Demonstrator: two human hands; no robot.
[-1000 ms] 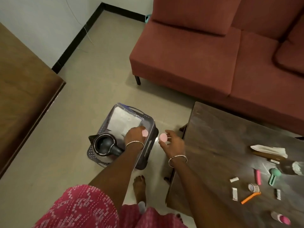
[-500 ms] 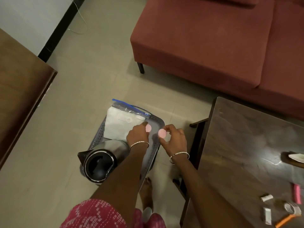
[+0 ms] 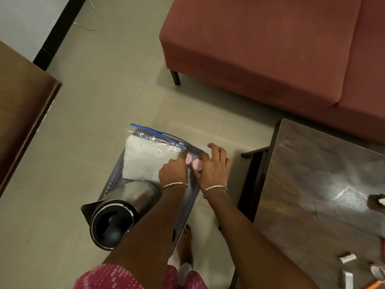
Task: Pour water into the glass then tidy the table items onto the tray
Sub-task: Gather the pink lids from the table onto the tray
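Observation:
A grey perforated tray [image 3: 113, 180] rests on the floor left of the dark wooden table [image 3: 316, 184]. In it stand a steel kettle [image 3: 125, 207] with its lid open and a clear zip bag [image 3: 150, 155] holding something white. Over the tray's far right corner, my left hand [image 3: 174, 173] pinches a small pink round piece [image 3: 188, 158]. My right hand [image 3: 213, 168] holds a second pink round piece [image 3: 196, 164] right beside it. The two pieces almost touch.
A red sofa [image 3: 270, 49] stands behind the table. Small white rolls [image 3: 346, 257], a tape ring [image 3: 378, 273] and an orange item [image 3: 375, 285] lie at the table's near right. A brown cabinet [image 3: 23, 113] fills the left edge. My bare foot [image 3: 185, 243] is beside the tray.
My right hand has moved left over the tray, bringing its pink piece next to the one in my left hand. The view has tilted down and left, closer to the tray.

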